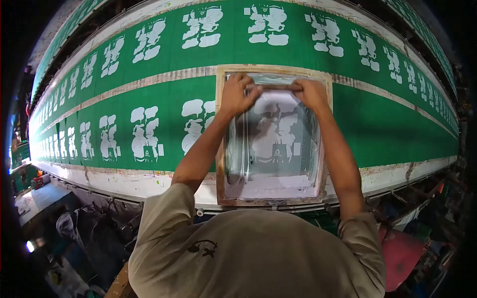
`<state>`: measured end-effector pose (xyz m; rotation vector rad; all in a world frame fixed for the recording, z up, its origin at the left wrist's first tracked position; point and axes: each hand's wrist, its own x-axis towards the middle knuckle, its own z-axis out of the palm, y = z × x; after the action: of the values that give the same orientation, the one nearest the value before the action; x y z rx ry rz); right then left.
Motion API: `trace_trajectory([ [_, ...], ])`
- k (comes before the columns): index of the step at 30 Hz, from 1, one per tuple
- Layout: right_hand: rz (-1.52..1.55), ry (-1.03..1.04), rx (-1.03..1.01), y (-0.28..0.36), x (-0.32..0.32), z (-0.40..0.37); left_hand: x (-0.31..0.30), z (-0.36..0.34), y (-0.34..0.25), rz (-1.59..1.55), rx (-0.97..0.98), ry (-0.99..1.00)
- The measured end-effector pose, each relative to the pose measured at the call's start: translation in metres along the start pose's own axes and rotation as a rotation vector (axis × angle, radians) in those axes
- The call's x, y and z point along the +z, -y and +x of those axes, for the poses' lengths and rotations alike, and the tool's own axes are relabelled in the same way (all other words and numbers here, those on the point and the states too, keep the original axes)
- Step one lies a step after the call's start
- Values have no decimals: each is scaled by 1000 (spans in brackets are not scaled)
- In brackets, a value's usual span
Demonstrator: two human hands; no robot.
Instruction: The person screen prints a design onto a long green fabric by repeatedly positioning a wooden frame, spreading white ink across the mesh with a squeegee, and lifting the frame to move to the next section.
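A wooden-framed printing screen (220, 154) lies flat on green fabric (392, 131) in front of me. Near the far end of the screen, a squeegee (276, 87) spans crosswise between my hands. My left hand (238, 95) is closed around its left end, and my right hand (312, 93) grips the right end. Through the mesh (233, 164) a pale figure design shows. White ink (271, 186) coats the near end of the screen. The lower edge of the squeegee is hard to make out.
White prints (145, 133) run along the green fabric left of the screen, and another printed row (268, 25) crosses beyond it. A pale table edge (124, 178) with small fittings runs nearest me. Dark clutter lies below left, and a red item (402, 256) below right.
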<state>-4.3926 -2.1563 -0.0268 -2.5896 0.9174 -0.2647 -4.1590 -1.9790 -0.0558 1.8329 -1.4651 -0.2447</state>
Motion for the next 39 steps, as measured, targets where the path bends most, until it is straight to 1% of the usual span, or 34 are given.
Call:
trace_trajectory([
  [1, 5, -2, -3, 1, 18, -9, 8, -9, 1, 5, 0, 0],
  [3, -118, -325, -8, 4, 68, -52, 33, -51, 2, -13, -81, -81],
  [4, -175, -216, 19, 14, 71, -86, 31, -87, -10, 68, -53, -72],
  [5, -229, -100, 51, 29, 72, -135, 26, -138, -31, 146, -29, -54],
  [7, -92, 32, 87, 65, 59, -232, 22, -241, -74, 184, -83, 22],
  [8, -109, 49, 72, 79, 59, -285, 18, -293, -99, 169, -93, 25],
  [9, -127, 55, 55, 87, 61, -318, 14, -324, -115, 158, -97, 22],
  [10, -124, 50, 54, 89, 65, -333, 12, -337, -124, 162, -92, 22],
  [11, -96, -25, 11, 91, 69, -350, 8, -351, -135, 150, -89, 15],
  [12, -71, -106, -35, 94, 67, -360, 0, -357, -148, 139, -81, 3],
  [13, -70, -108, -34, 92, 66, -364, -8, -352, -146, 6, -116, 52],
  [14, -22, -40, -70, 89, 56, -353, -21, -338, -142, -62, -136, 139],
  [15, 19, 26, -109, 84, 45, -339, -24, -329, -126, -47, -93, 126],
  [16, 8, 22, -109, 83, 33, -329, -5, -337, -71, -129, -218, 125],
  [17, 0, 148, -105, 84, 23, -321, -31, -291, -108, -53, -572, 84],
  [18, -7, 275, -102, 84, 17, -318, -29, -276, -96, 81, -477, -144],
  [20, -49, 268, -83, 91, 18, -339, -24, -262, -66, 515, -443, -236],
  [21, -87, 271, -74, 95, 22, -355, -19, -268, -49, 506, -449, -232],
  [22, -87, 120, -69, 95, 35, -374, -13, -276, -29, 424, -456, -161],
  [23, -90, 129, -72, 91, 44, -378, -11, -278, -14, 345, -462, -92],
  [25, -191, -101, -53, 76, 59, -364, -14, -276, -26, 144, -514, -129],
  [26, -273, -128, -62, 61, 72, -339, -17, -274, -33, 93, -476, -166],
  [27, -254, -160, -41, 33, 78, -261, -32, -259, -58, -210, -640, -185],
  [28, -258, -145, -24, 22, 76, -213, -28, -262, -52, -258, -678, -208],
  [29, -232, -172, -89, -2, 78, -168, -26, -262, -47, -238, -691, -192],
  [30, -278, -178, -86, -9, 70, -125, -28, -258, -48, -276, -773, -207],
  [31, -139, -227, -101, -9, 56, -96, -29, -253, -52, -318, -853, -219],
  [32, -101, -214, -53, -7, 54, -90, -27, -249, -50, -315, -847, -221],
  [33, -64, -201, -1, -5, 49, -90, -25, -248, -47, -289, -799, -251],
  [34, -117, -111, 116, 3, 45, -106, -20, -248, -45, -267, -751, -286],
  [35, -171, -24, 228, 11, 35, -132, -18, -247, -44, -191, -726, -257],
  [37, 52, 197, 672, 25, -11, -182, -21, -240, -53, -139, -716, -218],
  [38, 68, -47, 549, -13, 19, -242, -16, -237, -59, -135, -703, -223],
  [39, 80, -292, 422, -67, 46, -290, -8, -232, -66, -139, -732, -216],
])
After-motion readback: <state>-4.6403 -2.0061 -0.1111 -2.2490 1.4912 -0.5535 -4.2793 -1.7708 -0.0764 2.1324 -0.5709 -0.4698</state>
